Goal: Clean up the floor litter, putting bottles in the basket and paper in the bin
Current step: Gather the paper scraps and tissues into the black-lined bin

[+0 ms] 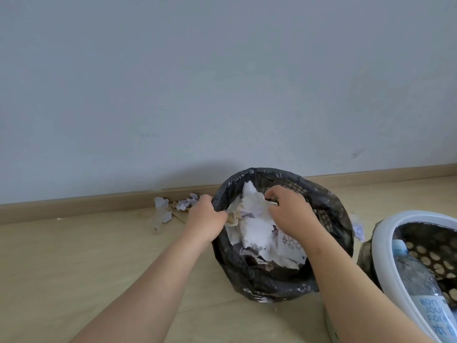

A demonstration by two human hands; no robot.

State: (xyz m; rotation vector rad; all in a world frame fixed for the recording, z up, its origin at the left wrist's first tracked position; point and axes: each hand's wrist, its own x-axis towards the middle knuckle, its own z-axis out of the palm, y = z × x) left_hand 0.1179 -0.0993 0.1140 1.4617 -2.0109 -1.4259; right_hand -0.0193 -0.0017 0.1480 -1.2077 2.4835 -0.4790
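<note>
left hand grips the bin rim; right hand, seemingly clutching paper, could spill the heaped pile by pushing.

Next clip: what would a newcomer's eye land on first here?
The bin at centre, black-bagged and heaped with crumpled paper: the left grip holds its rim, the right grip curls into the heap. Then the white-rimmed basket at right, a bottle inside, and scraps on the floor by the skirting, left of the bin.

Head camera, facing forward-down, close above bin
</note>
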